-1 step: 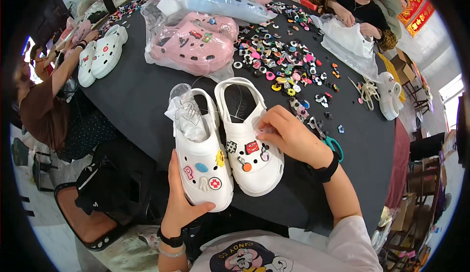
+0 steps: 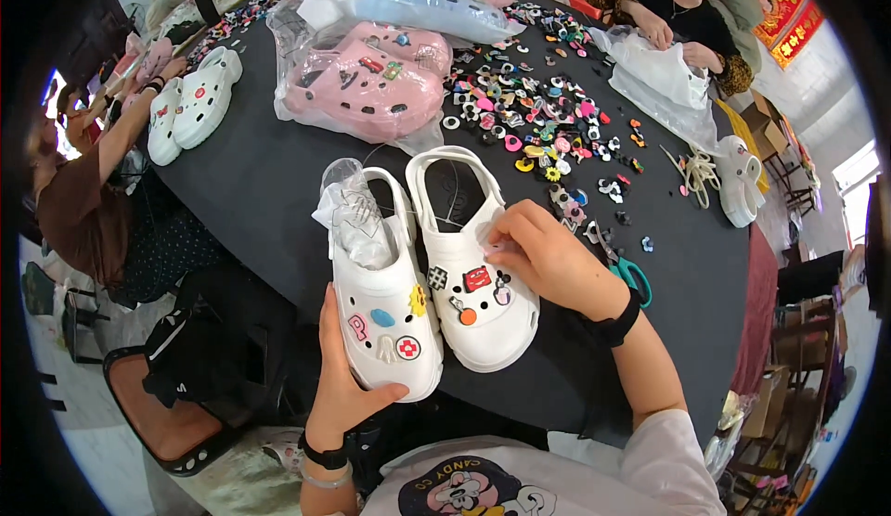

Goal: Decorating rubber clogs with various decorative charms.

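Note:
Two white clogs with colourful charms lie side by side at the table's near edge, toes toward me. My left hand (image 2: 348,395) grips the left clog (image 2: 376,298) at its outer side, thumb across the toe. Clear plastic wrap (image 2: 357,224) fills that clog's opening. The right clog (image 2: 487,340) bears a hash charm, a red one and an orange one. My right hand (image 2: 557,261) is closed in a pinch against this clog's upper, near the opening's rim. What lies between those fingertips is too small to make out. A thin clear cord runs between the clogs.
Loose shoe charms (image 2: 548,131) are strewn over the dark table (image 2: 278,182). Bagged pink clogs (image 2: 371,89) lie beyond mine, and teal-handled scissors (image 2: 633,279) beside my right wrist. Across the table a person handles a plastic bag (image 2: 659,80); another sits at left near white clogs (image 2: 200,98).

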